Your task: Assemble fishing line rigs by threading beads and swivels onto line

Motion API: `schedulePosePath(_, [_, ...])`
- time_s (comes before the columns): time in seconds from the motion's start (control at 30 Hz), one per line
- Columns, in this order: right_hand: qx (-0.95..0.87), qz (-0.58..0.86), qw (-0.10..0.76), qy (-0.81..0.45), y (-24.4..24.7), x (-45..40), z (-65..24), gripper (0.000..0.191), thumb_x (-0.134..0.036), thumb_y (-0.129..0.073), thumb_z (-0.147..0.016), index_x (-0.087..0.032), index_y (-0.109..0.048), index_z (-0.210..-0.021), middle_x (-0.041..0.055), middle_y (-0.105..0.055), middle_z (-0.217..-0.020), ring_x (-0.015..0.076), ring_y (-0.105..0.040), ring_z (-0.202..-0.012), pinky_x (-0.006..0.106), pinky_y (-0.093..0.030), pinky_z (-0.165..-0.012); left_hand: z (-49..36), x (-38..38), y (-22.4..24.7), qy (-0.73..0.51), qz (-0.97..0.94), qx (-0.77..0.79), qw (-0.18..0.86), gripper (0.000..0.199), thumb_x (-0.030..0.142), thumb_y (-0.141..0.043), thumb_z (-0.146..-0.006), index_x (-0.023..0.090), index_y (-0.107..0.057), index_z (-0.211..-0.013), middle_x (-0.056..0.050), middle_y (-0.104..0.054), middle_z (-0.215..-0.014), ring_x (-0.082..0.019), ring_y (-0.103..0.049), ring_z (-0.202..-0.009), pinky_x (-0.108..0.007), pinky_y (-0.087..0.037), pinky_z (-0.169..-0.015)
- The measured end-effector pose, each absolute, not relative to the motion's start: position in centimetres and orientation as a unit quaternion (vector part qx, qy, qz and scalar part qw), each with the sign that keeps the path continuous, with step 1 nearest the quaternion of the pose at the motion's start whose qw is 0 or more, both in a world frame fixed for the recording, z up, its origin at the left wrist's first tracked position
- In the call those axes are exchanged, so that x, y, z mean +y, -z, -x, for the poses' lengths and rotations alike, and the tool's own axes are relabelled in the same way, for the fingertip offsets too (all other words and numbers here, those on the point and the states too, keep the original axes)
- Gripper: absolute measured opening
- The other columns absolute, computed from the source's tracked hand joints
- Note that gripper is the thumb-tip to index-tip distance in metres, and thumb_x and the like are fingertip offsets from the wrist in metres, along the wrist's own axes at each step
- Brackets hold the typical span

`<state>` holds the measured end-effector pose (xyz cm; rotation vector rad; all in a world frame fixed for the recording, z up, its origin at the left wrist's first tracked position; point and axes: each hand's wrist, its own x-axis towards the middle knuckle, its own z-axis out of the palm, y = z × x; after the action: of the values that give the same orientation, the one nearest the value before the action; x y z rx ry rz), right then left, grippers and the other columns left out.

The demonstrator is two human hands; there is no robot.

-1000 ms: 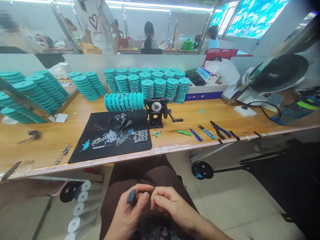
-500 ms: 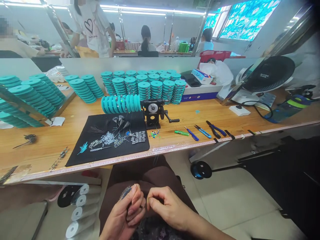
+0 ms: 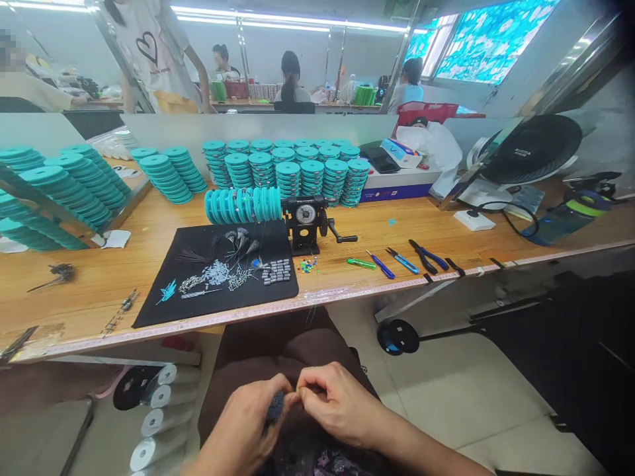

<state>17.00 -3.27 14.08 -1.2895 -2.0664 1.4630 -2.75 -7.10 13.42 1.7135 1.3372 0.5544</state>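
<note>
Over the brown-clad lap, my left hand is closed around a small dark grey bristly bundle, which shows between thumb and fingers. My right hand is pinched, its fingertips meeting those of my left hand; whatever lies between them is too small to make out. Beyond the lap, a black mat on the wooden table carries small clear pieces, grey cylinders, wire bunches and teal slivers. A black hand-cranked winder behind it holds a row of teal spools.
Stacks of teal spools stand along the table's back. Pliers, blue snips and a green tool lie right of the winder. A fan and a bottle are farther right. People are beyond the partition.
My left hand has turned over, knuckles now upward, and its fingertips have come against my right hand's. The standing person beyond the partition has shifted left.
</note>
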Motion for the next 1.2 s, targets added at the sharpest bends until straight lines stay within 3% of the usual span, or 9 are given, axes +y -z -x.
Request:
schedulePosePath(0.1, [-0.703, 0.414, 0.162, -0.556, -14.8, -3.1, -16.8, 0.017, -0.013, -0.047, -0.079, -0.018, -0.059, -0.068, -0.0064, -0.045, -0.058, 0.0090, -0.038, -0.055, 0.020, -0.028, -0.051, 1.6, -7.3, -12.2, -0.314, -0.603, 0.509, 0.528, 0.040, 0.041, -0.046, -0.095, 0.019, -0.055, -0.063, 0.002, -0.049, -0.059, -0.013, -0.044, -0.057, -0.024, -0.032, -0.055])
schedulePosePath(0.27, [-0.673, 0.396, 0.176, -0.599, -14.0, -3.3, -16.5, 0.018, -0.014, -0.046, -0.081, -0.018, -0.061, -0.071, -0.0059, -0.050, -0.063, 0.0095, -0.044, -0.061, 0.018, -0.033, -0.057, 0.1, -7.8, -12.2, -0.525, -0.237, 0.386, 0.721, 0.039, 0.046, -0.057, -0.090, 0.017, -0.054, -0.063, 0.007, -0.033, -0.053, -0.009, -0.025, -0.049, -0.020, -0.029, -0.049])
schedulePosePath(0.47, [-0.695, 0.450, 0.105, -0.551, -9.9, -3.3, -17.3, 0.020, -0.012, -0.048, -0.078, -0.017, -0.065, -0.068, -0.0046, -0.056, -0.061, 0.0103, -0.049, -0.057, 0.018, -0.034, -0.054, 2.0, -6.2, -15.9, -0.667, -0.095, 0.296, 0.677, 0.027, 0.028, -0.064, -0.088, 0.017, -0.054, -0.065, 0.008, -0.029, -0.052, -0.008, -0.020, -0.046, -0.017, -0.027, -0.042])
schedulePosePath(0.6, [-0.712, 0.476, 0.080, -0.510, -10.7, -2.1, -19.8, 0.027, -0.022, -0.045, -0.091, -0.019, -0.070, -0.081, -0.0001, -0.062, -0.065, 0.0162, -0.058, -0.063, 0.024, -0.043, -0.062, 3.8, -5.9, -15.3, -0.576, -0.241, 0.417, 0.661, 0.035, 0.040, -0.065, -0.086, 0.017, -0.054, -0.062, 0.007, -0.035, -0.052, -0.008, -0.026, -0.046, -0.018, -0.028, -0.042])
schedulePosePath(0.7, [-0.727, 0.542, 0.138, -0.399, -14.4, -1.7, -21.0, 0.030, -0.028, -0.040, -0.097, -0.016, -0.064, -0.111, 0.0123, -0.064, -0.103, 0.0274, -0.057, -0.102, 0.040, -0.040, -0.092, 3.6, -6.6, -14.8, -0.404, -0.491, 0.532, 0.559, 0.037, 0.043, -0.059, -0.089, 0.017, -0.059, -0.063, 0.003, -0.048, -0.056, -0.011, -0.042, -0.053, -0.020, -0.034, -0.050])
schedulePosePath(0.8, [-0.760, 0.487, 0.238, -0.357, -18.6, -2.4, -20.3, 0.032, -0.019, -0.038, -0.098, -0.022, -0.054, -0.126, 0.0090, -0.056, -0.125, 0.0227, -0.048, -0.119, 0.037, -0.032, -0.105, 2.4, -7.3, -15.5, -0.311, -0.644, 0.536, 0.448, 0.033, 0.035, -0.052, -0.093, 0.018, -0.061, -0.066, 0.000, -0.058, -0.062, -0.014, -0.053, -0.061, -0.022, -0.039, -0.060])
schedulePosePath(0.9, [-0.742, 0.378, 0.236, -0.502, -20.4, -3.7, -18.3, 0.034, -0.017, -0.046, -0.096, -0.029, -0.051, -0.127, 0.0009, -0.059, -0.123, 0.0163, -0.053, -0.114, 0.026, -0.038, -0.100, 1.3, -7.4, -16.5, -0.304, -0.701, 0.514, 0.391, 0.029, 0.029, -0.047, -0.094, 0.018, -0.063, -0.073, 0.000, -0.061, -0.064, -0.014, -0.054, -0.059, -0.022, -0.040, -0.059])
schedulePosePath(1.03, [-0.654, 0.407, 0.210, -0.602, -18.7, -4.8, -17.0, 0.016, -0.034, -0.052, -0.095, -0.020, -0.061, -0.093, -0.0005, -0.061, -0.081, 0.0150, -0.056, -0.075, 0.022, -0.045, -0.068, 1.4, -6.6, -17.9, -0.297, -0.727, 0.520, 0.336, 0.034, 0.025, -0.042, -0.095, 0.017, -0.061, -0.068, -0.001, -0.059, -0.060, -0.012, -0.052, -0.055, -0.024, -0.038, -0.055])
schedulePosePath(1.2, [-0.548, 0.487, 0.257, -0.630, -16.6, -4.4, -18.2, 0.037, -0.053, -0.055, -0.090, -0.019, -0.055, -0.075, -0.0036, -0.049, -0.064, 0.0123, -0.044, -0.058, 0.021, -0.037, -0.054, 3.5, -8.1, -20.2, -0.398, -0.617, 0.511, 0.447, 0.027, 0.041, -0.053, -0.091, 0.023, -0.072, -0.086, -0.003, -0.069, -0.071, -0.015, -0.061, -0.060, -0.027, -0.046, -0.057])
